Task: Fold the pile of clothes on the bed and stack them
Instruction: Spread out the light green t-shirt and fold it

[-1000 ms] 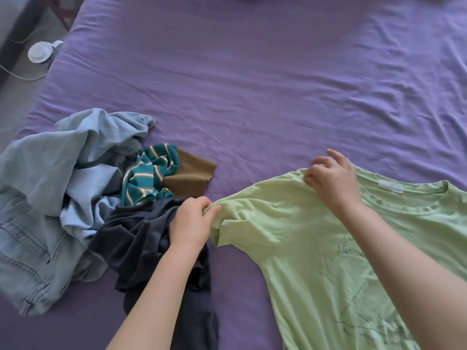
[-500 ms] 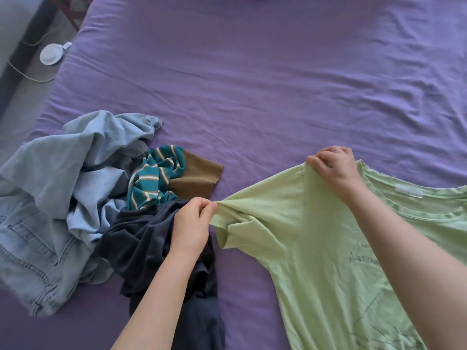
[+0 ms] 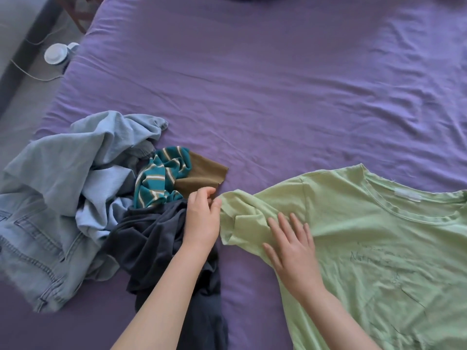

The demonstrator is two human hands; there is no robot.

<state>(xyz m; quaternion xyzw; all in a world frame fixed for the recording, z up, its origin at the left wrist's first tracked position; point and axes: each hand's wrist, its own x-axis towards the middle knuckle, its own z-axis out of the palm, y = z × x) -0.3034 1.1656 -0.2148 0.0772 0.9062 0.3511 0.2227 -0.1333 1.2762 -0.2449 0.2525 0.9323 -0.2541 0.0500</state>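
Observation:
A light green T-shirt (image 3: 366, 238) lies spread on the purple bed (image 3: 265, 92), collar toward the far right. My left hand (image 3: 202, 218) pinches the tip of its left sleeve and holds it out toward the pile. My right hand (image 3: 290, 246) lies flat with straight fingers on the sleeve near the armpit. To the left sits the unfolded pile: pale blue denim (image 3: 58, 198), a teal striped garment (image 3: 159, 180) with a brown part (image 3: 202, 173), and a dark navy garment (image 3: 156, 243) partly under my left forearm.
A white round device (image 3: 56, 53) with a cable sits on the floor beyond the bed's left edge. The far half of the bed shows only wrinkled purple sheet. A dark object peeks in at the top edge.
My right hand let go of the shirt's shoulder and came down flat onto the sleeve. My left hand kept its pinch on the sleeve tip.

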